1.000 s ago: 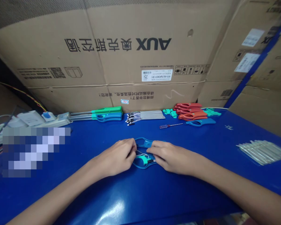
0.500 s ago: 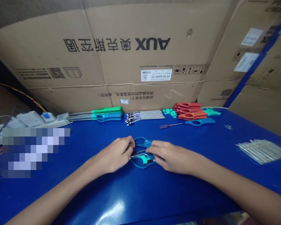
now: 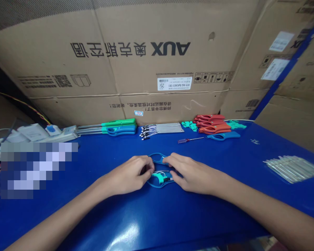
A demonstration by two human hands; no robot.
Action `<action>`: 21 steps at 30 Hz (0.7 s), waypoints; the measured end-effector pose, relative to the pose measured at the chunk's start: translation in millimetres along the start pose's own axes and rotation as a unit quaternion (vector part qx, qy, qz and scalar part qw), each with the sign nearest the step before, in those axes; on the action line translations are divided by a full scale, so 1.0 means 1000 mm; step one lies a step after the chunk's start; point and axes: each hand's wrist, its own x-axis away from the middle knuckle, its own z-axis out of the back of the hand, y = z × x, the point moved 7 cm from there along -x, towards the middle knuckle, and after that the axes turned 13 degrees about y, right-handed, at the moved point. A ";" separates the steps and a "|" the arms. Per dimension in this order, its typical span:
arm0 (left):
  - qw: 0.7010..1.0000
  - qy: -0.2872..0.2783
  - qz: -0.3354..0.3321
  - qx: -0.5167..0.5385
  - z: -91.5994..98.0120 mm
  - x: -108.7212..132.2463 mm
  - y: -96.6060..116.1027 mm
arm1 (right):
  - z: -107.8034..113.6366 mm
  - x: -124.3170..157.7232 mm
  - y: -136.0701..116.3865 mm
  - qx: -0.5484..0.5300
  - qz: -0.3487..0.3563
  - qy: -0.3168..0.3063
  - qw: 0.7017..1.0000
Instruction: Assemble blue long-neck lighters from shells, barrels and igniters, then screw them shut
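Observation:
Two blue plastic handle shells lie on the blue table between my hands: the near shell (image 3: 158,181) carries a teal insert and thin wires, the far shell (image 3: 158,157) sits just behind it. My left hand (image 3: 129,173) is curled, its fingertips pinched at the left end of the near shell where the wires run. My right hand (image 3: 191,172) rests on the right side of both shells, fingers bent and pressing on them. What the fingertips grip beneath is partly hidden.
Along the back by the cardboard boxes (image 3: 136,62) lie finished green and blue lighters (image 3: 115,127), a bundle of metal tubes with wires (image 3: 162,129), a small screwdriver (image 3: 191,140), red and blue handle shells (image 3: 211,125), teal pieces (image 3: 189,124). Clear tubes (image 3: 293,167) lie right; a power strip (image 3: 42,134) left.
Both hands have closed in a little over the blue shells; my right fingers moved left onto the far shell, and my left fingertips shifted slightly right.

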 end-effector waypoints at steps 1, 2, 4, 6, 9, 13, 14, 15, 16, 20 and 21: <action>1.000 -0.004 -0.001 0.005 0.000 0.000 0.000 | 0.000 0.000 0.000 0.007 0.003 0.001 1.000; 1.000 -0.009 -0.001 0.009 -0.001 0.001 -0.001 | 0.000 0.000 -0.001 0.013 0.006 0.000 1.000; 1.000 -0.019 -0.003 0.012 -0.001 0.001 -0.001 | -0.001 -0.001 -0.002 0.018 0.016 -0.005 1.000; 1.000 -0.021 -0.011 0.011 -0.002 0.001 -0.001 | -0.002 -0.001 -0.004 0.016 0.027 -0.006 0.999; 0.999 -0.024 -0.018 0.011 -0.003 0.001 -0.001 | -0.003 -0.001 -0.006 0.014 0.041 -0.004 0.999; 0.999 -0.028 -0.019 0.023 -0.002 0.001 0.000 | -0.004 -0.002 -0.007 0.006 0.052 -0.002 0.999; 0.999 -0.029 -0.019 0.027 -0.002 0.000 0.000 | -0.004 -0.002 -0.007 0.007 0.053 0.000 0.999; 0.999 -0.032 -0.017 0.031 -0.002 0.000 0.000 | -0.003 -0.002 -0.007 0.009 0.054 0.005 0.998; 0.999 -0.035 -0.014 0.035 -0.002 0.000 0.000 | -0.003 -0.003 -0.006 0.012 0.056 0.009 0.998; 0.998 -0.043 -0.015 0.045 -0.001 0.000 0.000 | -0.005 -0.004 -0.006 0.016 0.063 0.019 0.998; 0.998 -0.043 -0.017 0.046 -0.001 0.001 0.000 | -0.005 -0.004 -0.005 0.014 0.063 0.019 0.998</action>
